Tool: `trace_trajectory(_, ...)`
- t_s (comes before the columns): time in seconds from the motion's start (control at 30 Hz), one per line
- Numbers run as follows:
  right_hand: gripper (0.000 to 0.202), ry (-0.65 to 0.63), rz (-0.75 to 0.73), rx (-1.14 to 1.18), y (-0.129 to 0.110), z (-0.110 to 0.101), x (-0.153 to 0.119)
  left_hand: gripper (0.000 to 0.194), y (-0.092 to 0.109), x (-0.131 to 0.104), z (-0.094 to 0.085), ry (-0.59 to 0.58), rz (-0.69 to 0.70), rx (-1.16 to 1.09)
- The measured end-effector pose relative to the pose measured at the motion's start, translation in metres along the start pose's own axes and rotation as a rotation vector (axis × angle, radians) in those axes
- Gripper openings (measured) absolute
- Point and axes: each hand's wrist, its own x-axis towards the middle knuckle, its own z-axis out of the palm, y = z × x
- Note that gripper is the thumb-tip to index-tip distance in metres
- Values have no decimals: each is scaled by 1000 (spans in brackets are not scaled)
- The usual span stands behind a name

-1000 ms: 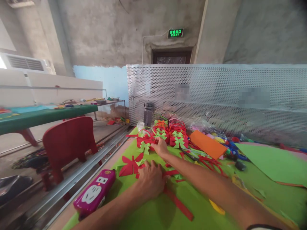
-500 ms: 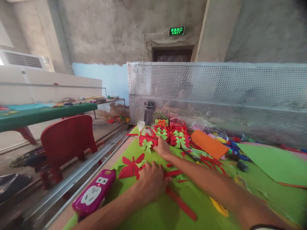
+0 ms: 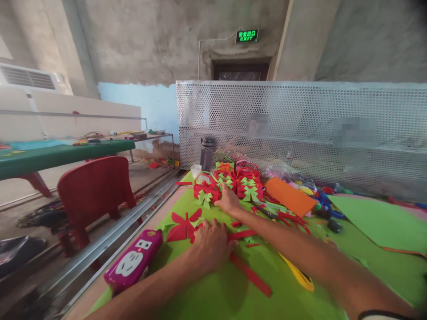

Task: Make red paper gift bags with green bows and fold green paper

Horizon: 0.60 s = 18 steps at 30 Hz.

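Observation:
My left hand (image 3: 211, 244) rests palm down on the green table cover, its bent fingers a little apart over small red and green felt scraps; what lies beneath the palm is hidden. Just left of it lies a red felt leaf-shaped cutout (image 3: 183, 227). Red felt strips (image 3: 251, 275) stick out on its right. My right hand (image 3: 228, 202) reaches further forward, thumb and fingers apart with nothing visible between them. It is beside a small red felt basket (image 3: 206, 192) with a light green bow. More red baskets with bows (image 3: 249, 190) stand just beyond it.
A purple power strip (image 3: 135, 260) lies at the left edge. Behind the baskets stand a dark bottle (image 3: 207, 153) and a perforated metal panel (image 3: 300, 115). An orange sheet (image 3: 290, 195), scissors (image 3: 265, 211), green sheets (image 3: 380, 220) and yellow-handled tool (image 3: 298, 275) lie rightward. A red chair (image 3: 96, 195) stands left.
My right hand has come away from the front of the red basket, and its fingers have spread. My left hand stays nearly in place. The view has tilted slightly.

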Motion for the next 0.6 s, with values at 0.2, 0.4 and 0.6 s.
trace_trajectory(0.2,65,33,-54,49,7,-21,-18,47,4,-2,3,50,94,-71)
trace_trajectory(0.4,51,43,-102,99,23,-52,-48,33,8,0,-4,106,211,-164)
trace_trajectory(0.6,36,-61,-123,139,34,-96,-95,44,-21,4,-59,253,23,-132)
